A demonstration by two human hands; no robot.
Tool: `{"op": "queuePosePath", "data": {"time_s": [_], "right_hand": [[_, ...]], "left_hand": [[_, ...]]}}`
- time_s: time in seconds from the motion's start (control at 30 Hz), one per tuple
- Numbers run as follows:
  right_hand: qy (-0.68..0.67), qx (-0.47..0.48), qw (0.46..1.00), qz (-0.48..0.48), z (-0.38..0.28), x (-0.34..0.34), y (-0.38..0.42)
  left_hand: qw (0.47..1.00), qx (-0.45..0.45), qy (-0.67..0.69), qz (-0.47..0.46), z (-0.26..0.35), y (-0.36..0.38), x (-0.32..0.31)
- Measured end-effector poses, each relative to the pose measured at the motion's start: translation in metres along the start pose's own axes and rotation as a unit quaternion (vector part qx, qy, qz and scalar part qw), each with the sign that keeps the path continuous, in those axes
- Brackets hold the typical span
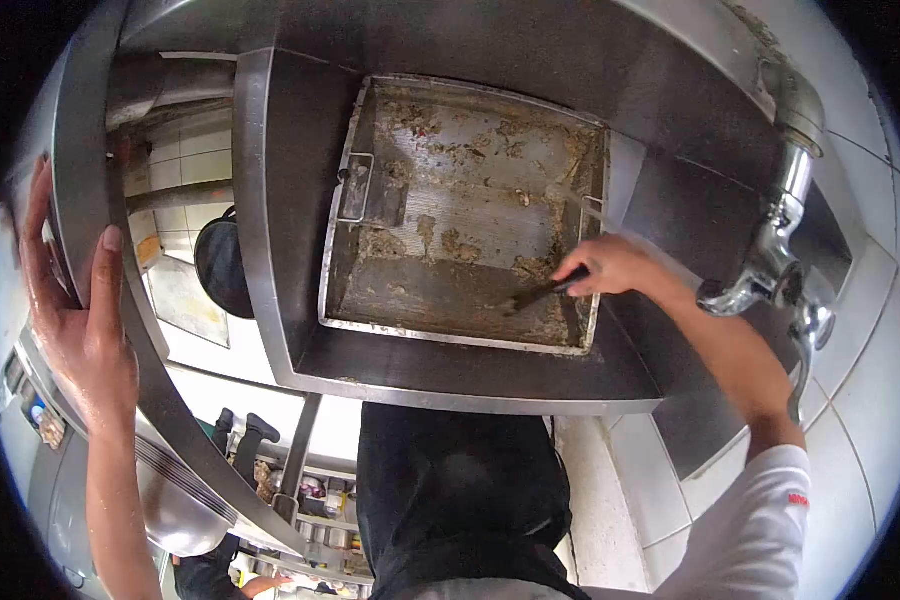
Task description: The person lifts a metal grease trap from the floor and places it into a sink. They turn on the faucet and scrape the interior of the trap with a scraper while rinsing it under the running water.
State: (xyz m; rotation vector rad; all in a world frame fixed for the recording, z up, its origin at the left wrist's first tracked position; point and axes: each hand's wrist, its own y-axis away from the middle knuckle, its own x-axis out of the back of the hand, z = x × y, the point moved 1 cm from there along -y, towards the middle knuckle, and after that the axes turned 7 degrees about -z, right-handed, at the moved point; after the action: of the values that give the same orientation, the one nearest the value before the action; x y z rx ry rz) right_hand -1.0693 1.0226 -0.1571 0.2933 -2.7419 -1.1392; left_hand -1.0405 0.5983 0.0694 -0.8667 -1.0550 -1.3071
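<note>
A dirty metal tray [370, 190] with brown baked-on residue lies in a steel sink [290, 330]. My right hand [610, 265] grips a dark scraper [535, 295] whose tip rests on the residue at the tray's lower right. My left hand [75, 310], wet, is wrapped over the rounded steel edge [160, 380] of the counter at the left, thumb on top.
A chrome tap [780, 240] stands at the right of the sink against a white tiled wall. A black round object [222, 265] sits on the floor left of the sink. Below, shelves hold small containers [320, 495], and another person's hand [260, 583] shows there.
</note>
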Motion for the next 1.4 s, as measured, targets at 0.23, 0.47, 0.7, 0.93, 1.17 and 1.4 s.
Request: {"op": "queuePosePath", "data": {"time_s": [0.23, 0.47, 0.7, 0.93, 1.17, 1.4], "right_hand": [[0.000, 0.035, 0.997, -0.074, 0.018, -0.015, -0.019], [0.021, -0.124, 0.992, -0.004, -0.010, 0.003, 0.033], [0.023, -0.255, 0.950, -0.177, -0.057, -0.009, 0.034], [0.057, -0.300, 0.952, -0.023, -0.058, -0.057, 0.018], [0.033, -0.307, 0.951, -0.017, -0.084, -0.013, 0.041], [-0.027, -0.250, 0.959, -0.132, -0.049, -0.015, 0.015]], "left_hand": [[1.000, 0.004, 0.004, -0.011, -0.002, 0.001, 0.000], [0.997, -0.016, -0.064, -0.031, -0.014, 0.011, 0.003], [0.983, -0.021, -0.168, -0.067, -0.028, 0.021, 0.008], [0.931, -0.118, -0.323, -0.124, -0.034, 0.022, 0.011], [0.995, 0.028, -0.078, -0.054, -0.033, 0.024, 0.005], [0.994, -0.013, -0.093, -0.056, -0.026, 0.018, 0.006]]}}
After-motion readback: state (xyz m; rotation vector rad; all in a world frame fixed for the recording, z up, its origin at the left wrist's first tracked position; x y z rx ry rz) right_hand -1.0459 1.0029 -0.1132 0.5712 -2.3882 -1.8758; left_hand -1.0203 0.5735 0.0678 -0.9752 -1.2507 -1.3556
